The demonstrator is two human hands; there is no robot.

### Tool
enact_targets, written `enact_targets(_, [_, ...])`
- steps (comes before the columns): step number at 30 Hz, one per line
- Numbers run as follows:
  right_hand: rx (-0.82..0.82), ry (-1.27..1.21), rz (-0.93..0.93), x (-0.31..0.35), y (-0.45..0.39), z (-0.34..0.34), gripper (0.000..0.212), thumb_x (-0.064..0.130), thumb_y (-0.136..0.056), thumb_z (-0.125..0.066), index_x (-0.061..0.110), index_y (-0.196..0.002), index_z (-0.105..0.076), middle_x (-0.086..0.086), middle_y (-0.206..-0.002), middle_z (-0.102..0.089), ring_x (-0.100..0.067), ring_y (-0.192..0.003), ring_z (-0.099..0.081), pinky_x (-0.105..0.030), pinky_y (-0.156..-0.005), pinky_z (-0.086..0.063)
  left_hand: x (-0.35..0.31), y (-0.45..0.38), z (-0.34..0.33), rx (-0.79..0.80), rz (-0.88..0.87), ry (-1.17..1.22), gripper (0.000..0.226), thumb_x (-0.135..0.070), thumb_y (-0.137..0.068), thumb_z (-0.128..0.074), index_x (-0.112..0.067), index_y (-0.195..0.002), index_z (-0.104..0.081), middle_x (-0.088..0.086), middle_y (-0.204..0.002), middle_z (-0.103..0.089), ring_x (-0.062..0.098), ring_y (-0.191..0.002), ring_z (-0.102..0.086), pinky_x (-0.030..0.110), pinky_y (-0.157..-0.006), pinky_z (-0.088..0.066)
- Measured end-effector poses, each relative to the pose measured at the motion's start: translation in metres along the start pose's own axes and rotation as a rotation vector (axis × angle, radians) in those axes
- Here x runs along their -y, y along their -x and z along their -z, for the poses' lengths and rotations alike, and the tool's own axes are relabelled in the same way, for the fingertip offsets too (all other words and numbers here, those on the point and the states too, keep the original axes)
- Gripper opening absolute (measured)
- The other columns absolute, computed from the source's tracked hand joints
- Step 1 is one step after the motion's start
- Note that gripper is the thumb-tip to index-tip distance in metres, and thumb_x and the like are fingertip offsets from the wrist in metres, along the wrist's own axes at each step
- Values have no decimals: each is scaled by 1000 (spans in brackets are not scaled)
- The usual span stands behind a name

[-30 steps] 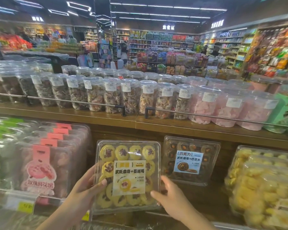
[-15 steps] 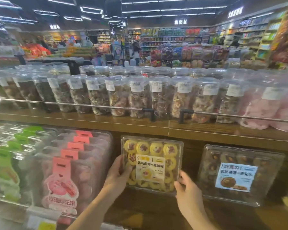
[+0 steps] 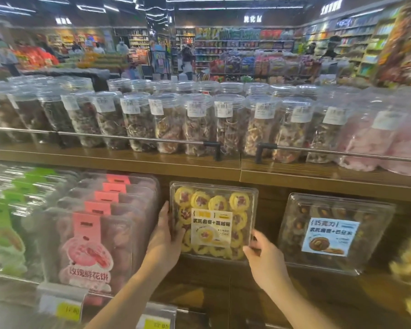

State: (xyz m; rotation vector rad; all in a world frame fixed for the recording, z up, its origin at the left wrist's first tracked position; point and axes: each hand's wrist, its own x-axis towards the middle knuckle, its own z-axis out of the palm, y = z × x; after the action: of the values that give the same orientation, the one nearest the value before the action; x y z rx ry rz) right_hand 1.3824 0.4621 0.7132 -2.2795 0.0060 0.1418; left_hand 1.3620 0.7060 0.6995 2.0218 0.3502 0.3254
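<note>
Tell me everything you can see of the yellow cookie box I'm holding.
The cookie box is a clear, roughly square plastic pack filled with round yellow cookies with dark red centres. A yellow-and-white printed label covers its front middle. It stands upright, facing out, just below the wooden shelf board. The left hand grips its left edge, thumb on the front; the right hand holds its lower right corner.

Up top, a row of clear lidded jars [image 3: 197,124] lines the upper shelf [image 3: 128,160], tucked behind a metal rail [image 3: 128,137] along its front edge. Pink-filled jars [image 3: 370,143] crowd the right end. Down below, a blue-labelled chocolate cookie box [image 3: 335,231] leans at the back right, pink-tagged packs [image 3: 93,245] stand left, green-tagged packs [image 3: 5,229] beyond them, and yellow price tags [image 3: 68,311] hang on the front edge.
</note>
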Motion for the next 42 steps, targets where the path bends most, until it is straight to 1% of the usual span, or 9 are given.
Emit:
enact_targets(4, [58,26,-2,1,9,12,71,27,-98,-65,28,-158,-28,1,-147,-56,-17,-127,-59,-39,-106,-50,-14,18,9,64,-133,-236,95,-15,-97,-63,-31,-163,4,-5,-169,-12,14,-154,-19,28,-120,-19])
enact_targets(7, [75,49,-2,2,18,23,79,28,-97,-65,28,-161,-18,-1,-154,-48,-20,-135,-52,-39,-110,-46,-19,30,12,80,-168,-327,94,-14,-98,-62,-32,-163,3,-1,-172,0,20,-156,-15,33,-121,-25])
enact_targets(13, [91,153,18,5,38,42,81,33,-96,-66,31,-161,-17,-4,-154,-46,-23,-137,-50,-41,-112,-45,-29,58,25,187,-142,-464,90,-14,-93,-67,-27,-163,-11,17,-168,-9,32,-157,-12,36,-122,-24])
enact_targets(17, [143,155,-59,3,53,43,85,38,-94,-68,19,-161,-20,-8,-157,-43,-25,-139,-48,-38,-112,-44,-29,80,31,323,73,-463,117,-50,-72,-73,-22,-163,-4,21,-163,-18,36,-150,-29,35,-120,-31])
enact_targets(21, [239,122,-177,-8,61,21,90,43,-93,-68,6,-159,-20,-12,-160,-36,-24,-145,-40,-34,-116,-37,-15,90,30,333,213,-330,95,-30,-89,-77,-14,-161,-17,7,-149,-47,16,-120,-53,14,-85,-44])
enact_targets(26, [227,118,-203,-3,57,5,44,30,-96,-68,11,-132,-52,-7,-130,-61,-22,-113,-58,-29,-91,-46,-7,74,30,365,305,-304,73,-30,-70,-92,-18,-126,-46,-5,-121,-59,11,-101,-56,25,-86,-52])
enact_targets(29, [180,144,-166,-6,54,1,18,25,-90,-73,19,-90,-56,1,-96,-65,-19,-89,-61,-28,-68,-48,11,65,35,340,346,-203,103,-38,-33,-94,-5,-124,-59,10,-120,-71,19,-94,-64,40,-87,-60])
enact_targets(33, [75,25,-112,-11,51,3,25,10,-90,-72,22,-108,-59,5,-104,-66,-14,-92,-66,-17,-69,-50,7,76,36,255,196,-297,104,-22,-78,-86,-16,-161,-23,6,-148,-49,24,-130,-55,30,-105,-47])
enact_targets(42, [-160,-136,35,-4,14,-2,29,4,-92,-68,24,-109,-55,8,-96,-62,-2,-89,-60,-11,-66,-46,2,48,0,67,35,-274,105,-10,-97,-64,-28,-160,18,8,-167,-8,31,-154,-22,41,-119,-29])
